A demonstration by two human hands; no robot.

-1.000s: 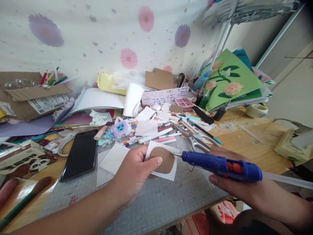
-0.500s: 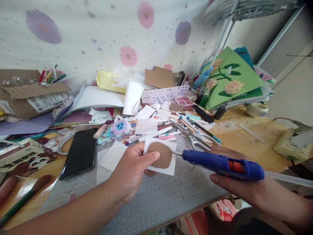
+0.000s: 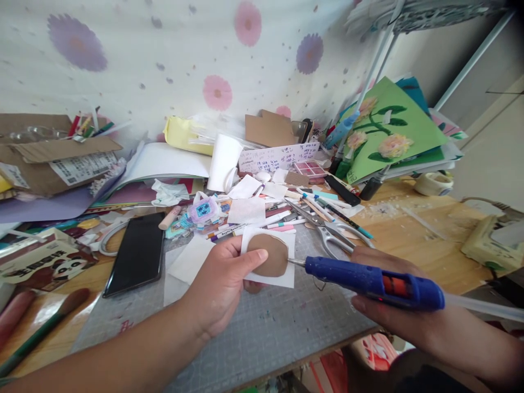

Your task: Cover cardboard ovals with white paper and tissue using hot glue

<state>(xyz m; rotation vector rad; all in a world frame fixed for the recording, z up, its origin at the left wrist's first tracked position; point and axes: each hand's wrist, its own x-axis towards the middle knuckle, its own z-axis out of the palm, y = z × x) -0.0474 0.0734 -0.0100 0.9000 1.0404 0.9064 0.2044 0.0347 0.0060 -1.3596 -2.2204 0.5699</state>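
Note:
Between thumb and fingers, my left hand (image 3: 225, 278) pinches a white paper square (image 3: 287, 237) with a rounded brown cardboard piece (image 3: 272, 259) lying on it. My thumb presses on the cardboard's left part. A blue hot glue gun (image 3: 347, 273) is gripped in my right hand (image 3: 401, 305), its metal nozzle at the right edge of the cardboard. From the gun's back end sticks out a translucent glue stick (image 3: 483, 307). Both hands are above a grey cutting mat (image 3: 262, 338).
Silver scissors (image 3: 327, 232) and several markers (image 3: 286, 221) lie just beyond my hands. A black phone (image 3: 137, 254) is at the left, near a panda-printed box (image 3: 41, 259). A cardboard box (image 3: 61, 164) stands back left; a green flower-decorated sheet (image 3: 393, 131) leans back right.
The glue gun's nozzle has moved slightly down along the cardboard's right edge. My left hand keeps its hold, and the whole view has shifted a little.

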